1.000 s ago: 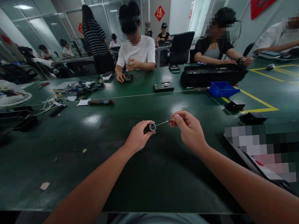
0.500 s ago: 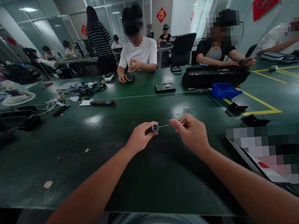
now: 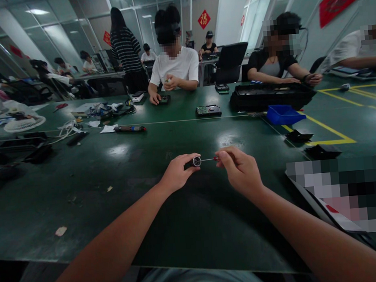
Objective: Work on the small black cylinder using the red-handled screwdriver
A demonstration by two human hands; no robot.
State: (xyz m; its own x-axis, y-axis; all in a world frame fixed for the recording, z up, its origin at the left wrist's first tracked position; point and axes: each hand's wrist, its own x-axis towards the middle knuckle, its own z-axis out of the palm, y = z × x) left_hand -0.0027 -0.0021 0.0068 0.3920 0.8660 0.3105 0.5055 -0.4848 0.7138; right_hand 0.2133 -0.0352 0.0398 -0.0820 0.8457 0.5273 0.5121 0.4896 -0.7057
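Observation:
My left hand (image 3: 177,173) is closed around a small black cylinder with a silver ring end (image 3: 196,161), held just above the green table (image 3: 120,194). My right hand (image 3: 240,171) pinches a thin metal screwdriver (image 3: 209,159) by its handle. The shaft points left and its tip meets the ring end of the cylinder. Both hands sit close together at the middle of the view, a little above the table surface.
A blue tray (image 3: 283,114) and black trays (image 3: 320,151) lie to the right near yellow floor-tape lines. A circuit board (image 3: 208,110) and a long black case (image 3: 271,95) lie farther back. Several people sit across the table. Cables and tools (image 3: 101,111) clutter the left.
My right hand has moved left toward my left hand, so less of the screwdriver shaft shows between them. My left hand has hardly moved.

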